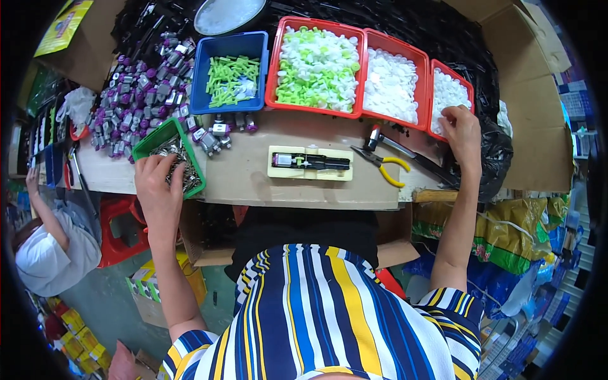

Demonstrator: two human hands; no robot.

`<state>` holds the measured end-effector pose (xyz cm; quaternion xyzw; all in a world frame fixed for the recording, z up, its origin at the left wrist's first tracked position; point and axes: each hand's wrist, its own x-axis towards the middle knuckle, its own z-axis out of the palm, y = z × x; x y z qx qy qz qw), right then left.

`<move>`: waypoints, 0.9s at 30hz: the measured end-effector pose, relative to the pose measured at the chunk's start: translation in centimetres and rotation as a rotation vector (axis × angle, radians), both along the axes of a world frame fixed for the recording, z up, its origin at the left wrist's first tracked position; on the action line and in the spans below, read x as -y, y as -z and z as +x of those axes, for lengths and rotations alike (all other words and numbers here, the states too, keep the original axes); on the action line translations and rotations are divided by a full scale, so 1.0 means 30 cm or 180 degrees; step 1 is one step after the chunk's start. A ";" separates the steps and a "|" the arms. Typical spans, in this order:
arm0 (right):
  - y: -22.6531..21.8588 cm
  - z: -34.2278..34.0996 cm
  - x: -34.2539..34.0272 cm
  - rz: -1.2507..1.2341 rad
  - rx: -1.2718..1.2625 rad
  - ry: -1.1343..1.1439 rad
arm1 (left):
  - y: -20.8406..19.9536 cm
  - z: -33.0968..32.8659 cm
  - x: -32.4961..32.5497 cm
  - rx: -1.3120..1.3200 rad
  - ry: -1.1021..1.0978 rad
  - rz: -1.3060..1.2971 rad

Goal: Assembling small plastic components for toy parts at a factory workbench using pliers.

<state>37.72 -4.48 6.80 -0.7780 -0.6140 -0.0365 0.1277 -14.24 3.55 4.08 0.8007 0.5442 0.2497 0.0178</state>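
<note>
My left hand (155, 180) reaches into a green bin (197, 166) of small metal parts (172, 149). Its fingers are bent down among them, and whatever lies between the fingertips is too small to make out. At the far right, my right hand (462, 133) dips its pinched fingers into the smallest red bin (453, 71), which holds small white plastic pieces (448, 92). Any piece between those fingertips is hidden. Between both hands, a cream fixture (274, 173) lies on the table, cradling a long black part (326, 163) with a silver motor (282, 159) at its left end.
Yellow-handled pliers (394, 172) and a hammer (405, 151) lie right of the fixture. Behind stand a blue bin (201, 79) and two larger red bins (273, 82) of plastic pieces. Purple-ended motors (136, 95) are heaped at left. A co-worker (54, 250) sits far left.
</note>
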 end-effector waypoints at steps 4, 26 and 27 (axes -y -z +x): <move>-0.012 -0.002 0.002 0.0150 -0.0317 0.0146 | 0.010 -0.011 -0.030 -0.0063 0.0029 -0.0225; 0.046 -0.445 0.023 0.0531 -0.5095 -0.0570 | -0.059 0.195 0.117 0.2391 0.0023 -0.1062; 0.051 -0.481 0.023 0.0496 -0.5308 -0.0621 | -0.053 0.241 0.135 0.2576 0.0228 -0.1384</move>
